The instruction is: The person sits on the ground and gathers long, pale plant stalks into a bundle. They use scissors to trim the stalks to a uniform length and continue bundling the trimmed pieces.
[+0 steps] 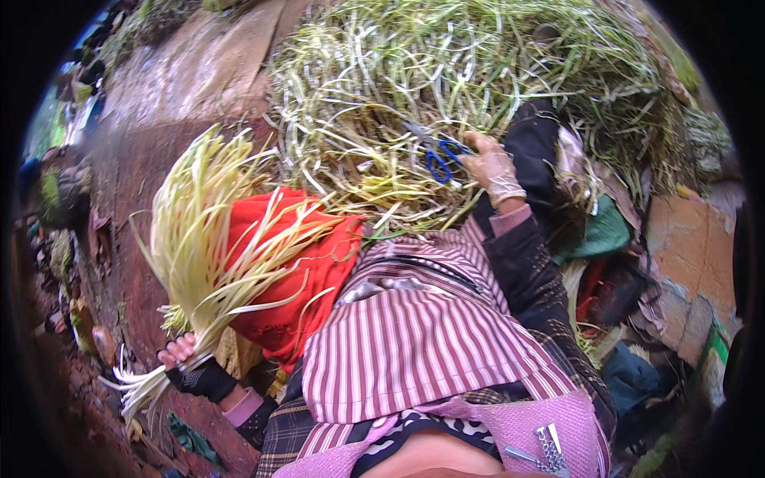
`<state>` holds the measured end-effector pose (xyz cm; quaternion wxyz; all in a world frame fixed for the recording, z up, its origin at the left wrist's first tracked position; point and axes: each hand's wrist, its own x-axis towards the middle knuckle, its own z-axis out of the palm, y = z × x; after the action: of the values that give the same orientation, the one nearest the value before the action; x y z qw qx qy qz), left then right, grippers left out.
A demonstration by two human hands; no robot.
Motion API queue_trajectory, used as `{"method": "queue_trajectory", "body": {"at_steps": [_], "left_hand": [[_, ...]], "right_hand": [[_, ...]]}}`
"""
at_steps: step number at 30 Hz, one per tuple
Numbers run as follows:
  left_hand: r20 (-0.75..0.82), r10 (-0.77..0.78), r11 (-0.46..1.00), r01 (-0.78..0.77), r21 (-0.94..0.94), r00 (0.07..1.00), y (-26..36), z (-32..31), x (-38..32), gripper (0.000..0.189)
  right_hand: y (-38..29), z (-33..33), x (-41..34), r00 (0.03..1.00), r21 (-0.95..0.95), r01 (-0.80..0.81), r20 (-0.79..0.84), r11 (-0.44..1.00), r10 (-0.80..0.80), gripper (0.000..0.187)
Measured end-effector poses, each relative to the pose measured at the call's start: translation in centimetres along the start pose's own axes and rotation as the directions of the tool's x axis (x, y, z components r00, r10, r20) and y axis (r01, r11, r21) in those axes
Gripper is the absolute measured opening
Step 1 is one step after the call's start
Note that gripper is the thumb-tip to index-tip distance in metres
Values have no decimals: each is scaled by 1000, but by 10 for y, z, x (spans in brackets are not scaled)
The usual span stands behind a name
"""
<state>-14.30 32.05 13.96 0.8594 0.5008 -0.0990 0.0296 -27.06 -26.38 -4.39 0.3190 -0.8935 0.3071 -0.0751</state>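
My left hand (200, 373), in a black fingerless glove, grips a thick bunch of pale yellow chive-like leaves (191, 239) near its white stem ends. The leaves fan upward, partly across a red cloth (287, 269) by my lap. My right hand (495, 167), in a thin translucent glove, has its fingers at one blue handle loop of a pair of scissors (439, 167). The blades point up and left over a large heap of loose green and yellow leaves (418, 77). How firmly the fingers hold the loop is hard to see.
A striped apron (406, 352) covers my lap. Wet reddish-brown boards (131, 179) lie at the left. On the right are a green bag (597, 230), a piece of brown cardboard (687, 245) and a dark blue cloth (627, 376). My dark-clad leg (532, 143) borders the heap.
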Motion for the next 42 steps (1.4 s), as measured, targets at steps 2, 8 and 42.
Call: {"method": "queue_trajectory", "body": {"at_steps": [2, 8, 42], "left_hand": [[66, -2, 1000, 3, -14, 998, -2, -1, 3, 22], [42, -9, 1000, 10, -13, 999, -2, -1, 4, 29], [-170, -103, 975, 66, -211, 980, -33, -3, -30, 23]], "right_hand": [[0, -2, 4, 978, 74, -192, 93, 979, 185, 28], [-2, 6, 3, 988, -32, -152, 30, 988, 153, 25], [-140, -38, -95, 536, 588, 100, 648, 803, -541, 36]]}}
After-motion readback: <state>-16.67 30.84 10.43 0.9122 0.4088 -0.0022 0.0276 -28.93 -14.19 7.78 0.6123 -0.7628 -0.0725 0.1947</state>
